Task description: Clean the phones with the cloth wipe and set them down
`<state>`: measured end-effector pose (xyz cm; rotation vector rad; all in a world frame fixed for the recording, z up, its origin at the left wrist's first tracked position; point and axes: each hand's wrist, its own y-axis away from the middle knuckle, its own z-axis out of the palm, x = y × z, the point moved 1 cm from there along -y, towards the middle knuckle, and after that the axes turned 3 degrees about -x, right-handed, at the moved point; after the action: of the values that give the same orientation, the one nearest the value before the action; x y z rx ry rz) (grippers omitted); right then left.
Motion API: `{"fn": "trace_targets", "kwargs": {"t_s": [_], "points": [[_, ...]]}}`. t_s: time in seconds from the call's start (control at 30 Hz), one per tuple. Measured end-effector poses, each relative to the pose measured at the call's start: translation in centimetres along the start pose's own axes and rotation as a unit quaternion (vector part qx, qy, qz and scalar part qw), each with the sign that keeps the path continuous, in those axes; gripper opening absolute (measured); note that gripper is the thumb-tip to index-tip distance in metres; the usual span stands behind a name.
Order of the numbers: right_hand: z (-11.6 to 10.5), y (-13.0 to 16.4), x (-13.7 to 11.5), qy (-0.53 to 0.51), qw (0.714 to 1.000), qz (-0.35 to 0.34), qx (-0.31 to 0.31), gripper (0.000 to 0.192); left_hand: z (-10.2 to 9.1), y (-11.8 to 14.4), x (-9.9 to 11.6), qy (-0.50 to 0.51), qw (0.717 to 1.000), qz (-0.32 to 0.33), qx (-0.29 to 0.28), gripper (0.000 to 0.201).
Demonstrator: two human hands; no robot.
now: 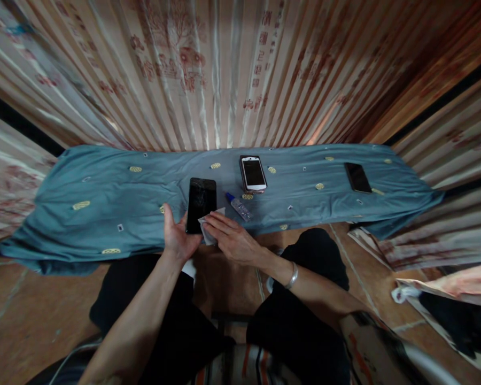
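Looking down, we see our two bare hands at the near edge of a long table draped in a soft, wrinkled teal cloth (104,198) dotted with small yellow oval motifs. Taking the black phone (201,204) as our landmark: it is a flat, glossy rectangle with a dark screen, lying on the cloth at the middle of the near edge. Our left hand (177,235) cups the phone's near left corner, palm turned toward it, thumb up along the left side and fingers loosely curled under the bottom edge, steadying it rather than clenching. Our right hand (230,238) lies just right of the phone's lower end, fingers stretched flat and pressed on a small crumpled white wipe (208,227) that touches the phone's bottom right corner. A silver bangle (292,276) circles the right wrist. Just right of the phone lies a small clear plastic bottle (239,207) with a blue cap, on its side and angled. Beyond it, up and to the right, a white-framed phone (253,173) lies face up. Far to the right a third, dark phone (357,177) rests near the cloth's end. Behind the table hang shiny, pleated cream curtains (208,69) with reddish printed figures. Most of the wipe is hidden under our fingers, and the bottle's label is too small to read.
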<state>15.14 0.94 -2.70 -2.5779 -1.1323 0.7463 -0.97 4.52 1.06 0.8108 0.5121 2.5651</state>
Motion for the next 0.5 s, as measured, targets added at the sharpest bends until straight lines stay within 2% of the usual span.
{"fn": "trace_targets", "kwargs": {"t_s": [0.33,0.5], "points": [[-0.55,-0.52,0.45,0.054,0.997,0.051,-0.008,0.047,-0.46,-0.24,-1.04,-0.019,0.999,-0.020,-0.033,0.075],[0.26,-0.41,-0.08,0.042,0.999,0.026,-0.001,0.052,-0.68,-0.19,-0.82,-0.014,0.999,-0.019,-0.024,0.069]]}}
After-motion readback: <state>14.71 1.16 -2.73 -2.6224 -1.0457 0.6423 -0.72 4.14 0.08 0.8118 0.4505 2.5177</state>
